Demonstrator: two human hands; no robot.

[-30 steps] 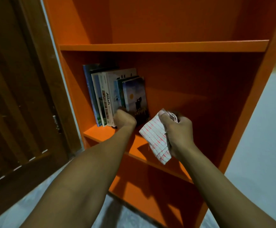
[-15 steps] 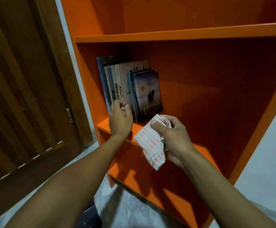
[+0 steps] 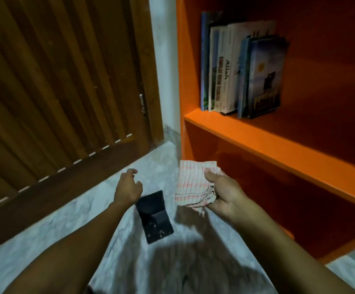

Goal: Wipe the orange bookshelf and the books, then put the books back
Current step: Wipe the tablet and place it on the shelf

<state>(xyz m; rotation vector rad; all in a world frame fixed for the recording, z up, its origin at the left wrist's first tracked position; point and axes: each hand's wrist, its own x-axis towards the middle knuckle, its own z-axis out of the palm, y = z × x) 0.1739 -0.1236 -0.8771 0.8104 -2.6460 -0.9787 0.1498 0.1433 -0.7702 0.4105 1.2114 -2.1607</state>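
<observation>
A: Where do the books (image 3: 243,68) stand?

B: They stand upright in a row at the left end of a shelf of the orange bookshelf (image 3: 278,149), the leftmost one against its side wall. The rightmost book shows its cover, a dusky sky with a small yellow sun and a dark figure. The rest of that shelf runs off to the right in shadow.

A: And the hands?

B: Both are low, below that shelf and well apart from the books. The right hand (image 3: 225,194) grips a bunched cloth (image 3: 193,183), white with thin red stripes, the thumb pressed on top of it; the cloth hangs in front of the lower compartment's left edge. The left hand (image 3: 127,187) holds nothing. Its fingers are loosely curled and spread, hovering over the floor.

A: What lies around them?

B: A dark book (image 3: 154,217) lies flat on the pale marbled floor (image 3: 51,230) between the two forearms, just right of the left wrist. Pale specks mark its nearer half. Whether the hand touches it cannot be told.

A: Anything in the way?

B: A brown slatted wooden door (image 3: 55,92) stands left of the bookshelf, with a strip of white wall (image 3: 166,71) between them. The forearms cross the lower part of the view and cover some floor. Nothing stands between the hands and the shelf.
</observation>
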